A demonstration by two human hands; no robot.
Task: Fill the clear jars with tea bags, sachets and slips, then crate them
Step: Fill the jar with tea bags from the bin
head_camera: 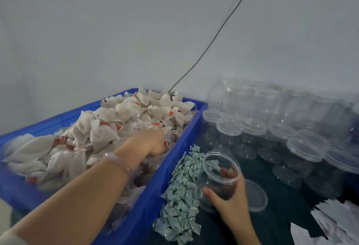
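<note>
A blue crate (175,159) on the left is heaped with white tea bags (120,124) that carry red tags. My left hand (155,141) reaches into the heap, fingers curled down among the bags; whether it holds any is hidden. My right hand (232,196) grips an open clear jar (218,174), tilted toward the crate, with one sachet inside. A strip of green-and-white sachets (182,192) lies on the dark table between the crate and the jar. White paper slips (334,223) lie at the bottom right.
Several empty clear jars (252,128) stand and lie in rows at the back right against the grey wall. A clear lid (256,196) lies flat just right of my right hand. A thin black cable (213,37) hangs down behind the crate.
</note>
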